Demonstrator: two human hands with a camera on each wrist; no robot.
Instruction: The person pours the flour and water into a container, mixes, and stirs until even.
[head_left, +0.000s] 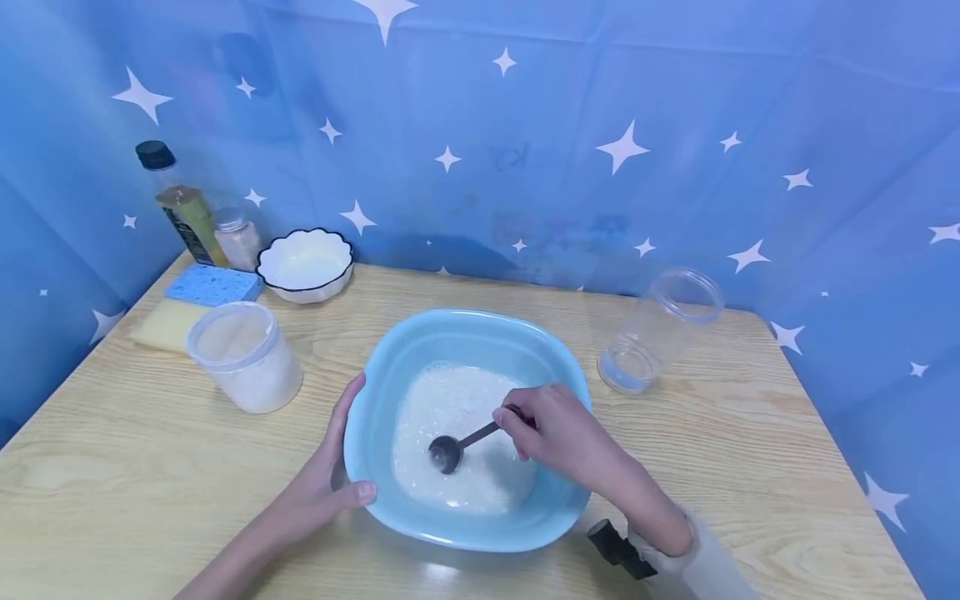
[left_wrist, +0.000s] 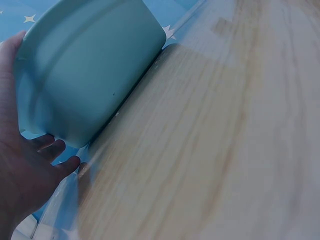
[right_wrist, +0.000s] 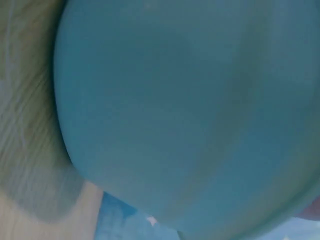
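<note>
A light blue plastic basin (head_left: 558,354) stands on the table with a cloudy white, slightly foamy liquid (head_left: 450,408) inside. Against its left side rests my left hand (head_left: 333,475), thumb and fingers spread at the rim; the left wrist view shows that hand (left_wrist: 30,170) beside the basin's outer wall (left_wrist: 100,70). Over the right part of the basin, my right hand (head_left: 562,433) pinches the handle of a dark long-handled measuring spoon (head_left: 446,454). Its round bowl is down at the liquid. The basin's outside (right_wrist: 175,110) fills most of the right wrist view.
At left stand a tub of white powder (head_left: 258,367), a yellow sponge (head_left: 167,325), a blue sponge (head_left: 213,285), an oil bottle (head_left: 187,212), a small jar (head_left: 238,242) and a scalloped white bowl (head_left: 307,267). A clear container (head_left: 637,358) stands right of the basin, before the starry curtain.
</note>
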